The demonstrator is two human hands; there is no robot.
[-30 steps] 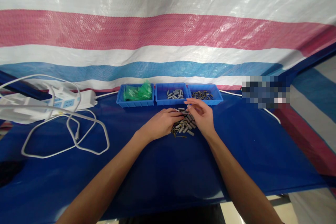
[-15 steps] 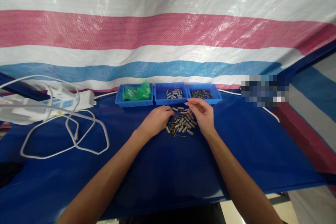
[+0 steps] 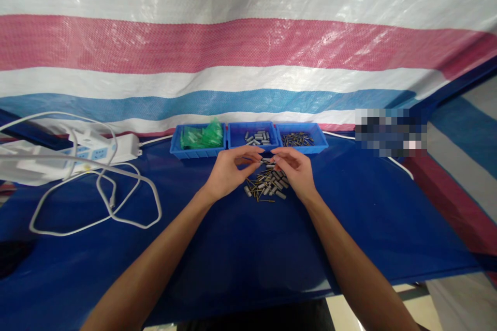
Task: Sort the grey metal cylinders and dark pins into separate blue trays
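My left hand and right hand, fingers curled, nearly meet, gripping what, if anything, I cannot tell, and a careless brush could roll the loose, round gray cylinders off the brass-toned pins heaped with them on the table before 3 blue bins.

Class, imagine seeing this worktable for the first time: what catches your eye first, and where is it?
First, the striped sheet in red, white and blue, filling the upper view. Below it, the left hand and right hand nearly meet at the far side of a pile of metal pieces on the blue tabletop. Bright green plastic sits in the leftmost blue bin.
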